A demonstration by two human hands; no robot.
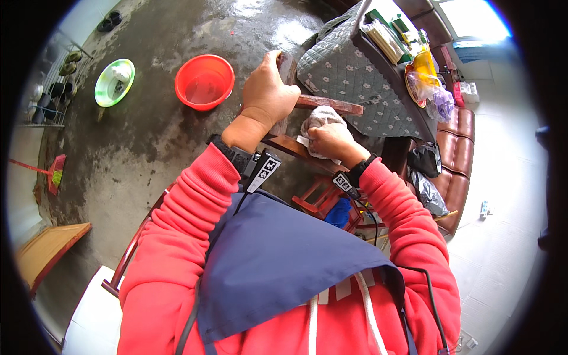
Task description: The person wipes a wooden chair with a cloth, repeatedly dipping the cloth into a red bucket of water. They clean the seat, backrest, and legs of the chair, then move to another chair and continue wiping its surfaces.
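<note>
My left hand (270, 91) grips a small reddish-brown wooden piece of furniture (333, 104), probably a stool, which I hold up off the floor in front of me. Its bars run out to the right of that hand, and my left wrist hides part of it. Bunched in my right hand (336, 141) is a pale grey cloth (324, 117), pressed in among the wooden bars. A navy apron (284, 248) covers my lap.
A red plastic basin (205, 83) with some water stands on the wet concrete floor (146, 142). Left of it is a green-white basin (114, 83) with a cloth inside. At right are a quilt-covered table (355, 84), a brown leather sofa (459, 151) and a red stool (317, 199).
</note>
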